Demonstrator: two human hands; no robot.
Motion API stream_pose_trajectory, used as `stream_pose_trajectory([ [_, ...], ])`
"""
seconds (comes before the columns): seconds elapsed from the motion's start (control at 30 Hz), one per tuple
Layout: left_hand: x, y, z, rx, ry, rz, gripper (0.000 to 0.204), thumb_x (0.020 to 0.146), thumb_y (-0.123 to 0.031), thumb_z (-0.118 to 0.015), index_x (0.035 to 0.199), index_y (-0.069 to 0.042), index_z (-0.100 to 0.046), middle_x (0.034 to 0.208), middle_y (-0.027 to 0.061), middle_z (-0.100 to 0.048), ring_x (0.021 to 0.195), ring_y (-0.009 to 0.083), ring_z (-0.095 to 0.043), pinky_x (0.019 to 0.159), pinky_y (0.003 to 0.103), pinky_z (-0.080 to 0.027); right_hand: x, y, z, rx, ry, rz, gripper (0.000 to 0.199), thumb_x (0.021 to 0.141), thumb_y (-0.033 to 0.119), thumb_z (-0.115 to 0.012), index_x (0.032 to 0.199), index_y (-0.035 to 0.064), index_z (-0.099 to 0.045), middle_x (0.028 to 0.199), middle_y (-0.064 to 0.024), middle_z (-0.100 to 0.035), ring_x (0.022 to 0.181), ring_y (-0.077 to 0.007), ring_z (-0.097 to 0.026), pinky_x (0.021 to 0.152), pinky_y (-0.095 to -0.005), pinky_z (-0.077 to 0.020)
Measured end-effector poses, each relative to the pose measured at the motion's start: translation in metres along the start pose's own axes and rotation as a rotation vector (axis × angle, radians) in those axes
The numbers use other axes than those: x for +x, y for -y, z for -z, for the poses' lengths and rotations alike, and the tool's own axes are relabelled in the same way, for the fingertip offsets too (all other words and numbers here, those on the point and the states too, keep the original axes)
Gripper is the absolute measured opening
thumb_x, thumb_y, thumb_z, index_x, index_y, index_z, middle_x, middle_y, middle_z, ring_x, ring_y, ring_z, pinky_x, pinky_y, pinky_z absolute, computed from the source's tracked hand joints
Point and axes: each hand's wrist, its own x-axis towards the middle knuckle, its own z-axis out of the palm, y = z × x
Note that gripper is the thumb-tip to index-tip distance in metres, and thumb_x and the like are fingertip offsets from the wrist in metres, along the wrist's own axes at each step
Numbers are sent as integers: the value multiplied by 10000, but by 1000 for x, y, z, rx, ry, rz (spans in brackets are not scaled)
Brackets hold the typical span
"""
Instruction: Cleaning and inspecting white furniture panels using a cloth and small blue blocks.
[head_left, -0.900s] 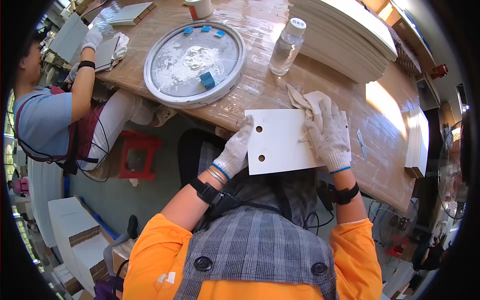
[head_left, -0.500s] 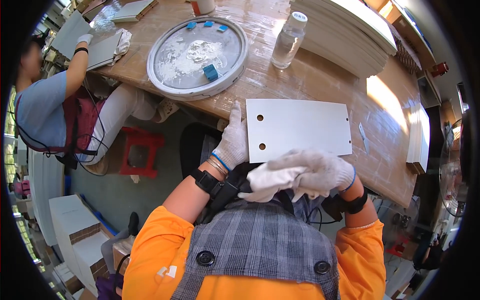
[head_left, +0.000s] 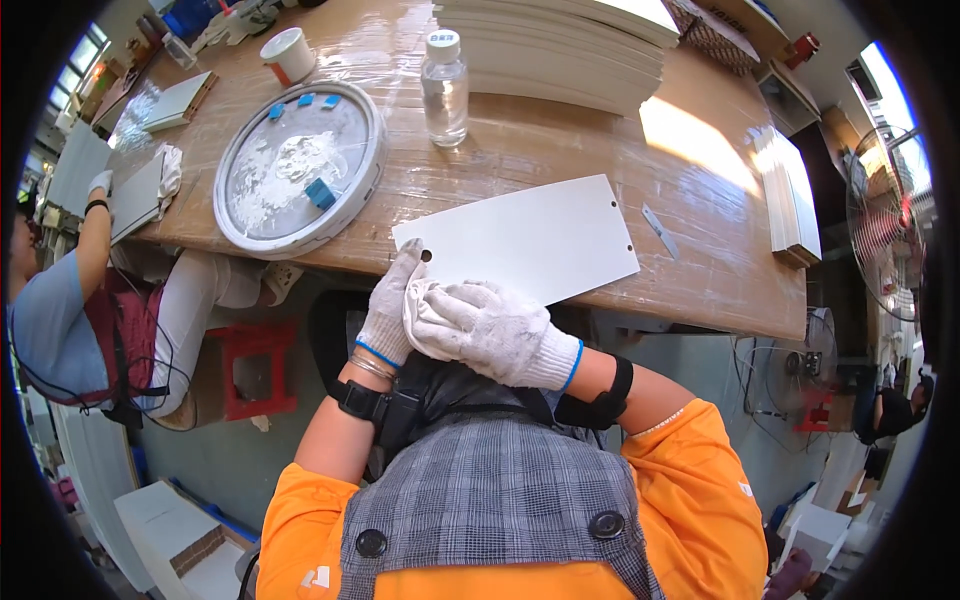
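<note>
The left hand (head_left: 393, 300) was clamped on the near-left corner of a white panel (head_left: 530, 235) overhanging the near edge of the brown table (head_left: 715, 290); the right hand (head_left: 490, 325), fingers together, pressed a cloth (head_left: 417, 310) there. Wiping appeared in hand; the next stroke likely needed a firm left grip. Beyond stood a round tray (head_left: 374, 150), a bottle (head_left: 446, 100) and stacked boards (head_left: 560, 62).

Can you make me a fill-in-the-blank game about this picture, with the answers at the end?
1. The left hand and right hand both wear pale knitted ____.
2. The left hand touches the white panel near its ____ end.
3. The colour of the four blocks on the round tray is ____.
4. In the picture, the clear bottle stands to the ____ of the tray.

Missing words: gloves; left; blue; right.
</note>
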Motion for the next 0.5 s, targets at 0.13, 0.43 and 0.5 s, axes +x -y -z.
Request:
stream_pose_trajectory([
  [0.13, -5, 3, -24, 27, -11, -61, 320, 987, -240, -508, 1212, -12, -519, 1143, 156, -614, 1082, 291, -605, 947, 437, -500, -49, -55, 22, -25, -145, -459, 550, 794, 189, -656, 1317, 150, -489, 1379, -219, -460, 1196, -404, -495, 1000, -444, -432],
  [0.43, -11, 3, -25, 95, -33, -85, 341, 983, -221, -509, 1251, -13, -477, 1169, 155, -593, 1070, 299, -614, 922, 436, -524, -82, -64, 110, -502, -369, -700, 606, 743, 141, -680, 1319, 119, -493, 1268, -197, -547, 1059, -392, -567, 897, -441, -480],
  [0.5, -9, 2, -26, 136, -61, -79, 370, 984, -209, -492, 1292, -10, -443, 1223, 172, -569, 1099, 317, -597, 956, 454, -499, -52, -37, 86, -314, -208, -470, 631, 726, 191, -707, 1319, 124, -500, 1316, -206, -515, 1142, -396, -532, 965, -449, -444],
])
